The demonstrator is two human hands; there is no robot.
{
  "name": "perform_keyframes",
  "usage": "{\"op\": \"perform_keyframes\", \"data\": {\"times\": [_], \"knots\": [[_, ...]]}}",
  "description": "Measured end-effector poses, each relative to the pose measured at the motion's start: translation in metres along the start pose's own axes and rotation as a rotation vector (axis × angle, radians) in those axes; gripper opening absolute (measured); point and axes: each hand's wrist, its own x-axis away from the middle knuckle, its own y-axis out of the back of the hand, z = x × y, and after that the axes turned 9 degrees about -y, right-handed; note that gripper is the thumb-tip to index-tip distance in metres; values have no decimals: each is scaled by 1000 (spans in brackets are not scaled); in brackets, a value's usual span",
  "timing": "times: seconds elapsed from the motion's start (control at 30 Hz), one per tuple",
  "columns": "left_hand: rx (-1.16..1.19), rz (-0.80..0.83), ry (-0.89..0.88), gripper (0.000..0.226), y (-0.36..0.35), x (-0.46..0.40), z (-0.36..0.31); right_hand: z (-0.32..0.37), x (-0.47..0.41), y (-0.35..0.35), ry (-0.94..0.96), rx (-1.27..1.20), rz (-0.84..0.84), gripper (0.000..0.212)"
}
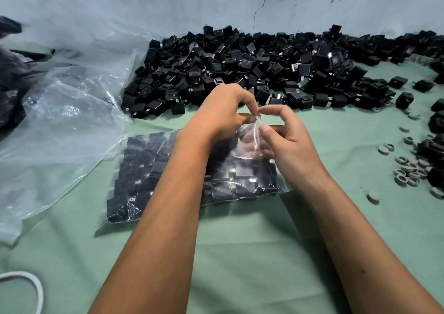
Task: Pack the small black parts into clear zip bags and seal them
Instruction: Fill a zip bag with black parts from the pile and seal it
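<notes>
While both forearms reach in from the near edge, the left hand (222,112) and the right hand (287,140) meet above the far right corner of a filled clear zip bag (149,169). Head view: each hand pinches the bag's raised top edge between thumb and curled fingers, the two pinches just beside each other. The bag lies flat on the green table cover (240,253), packed with small black parts in rows; its near left corner points toward the viewer. Beyond the hands, a large loose heap of black parts (252,68) runs along the far side against a pale blue wall (168,1), spreading to the right. At left, a big crumpled clear plastic sheet (60,121) rests partly on the table, touching the heap's left end. At right, grey rings (408,169) lie scattered among a few stray black parts. A white cord loop (38,287) shows at the near left corner.
</notes>
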Motion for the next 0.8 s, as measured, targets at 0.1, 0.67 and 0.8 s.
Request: {"op": "perform_keyframes", "data": {"times": [0.1,0.67,0.8], "knots": [[19,6,20,12,0,0,0,-2,-4,7,16,-2,-119,18],[-123,-418,659,34,42,27,46,53,-90,-84,264,1001,-32,18],[-158,-607,731,29,56,38,58,37,-119,-127,347,1273,180,51]]}}
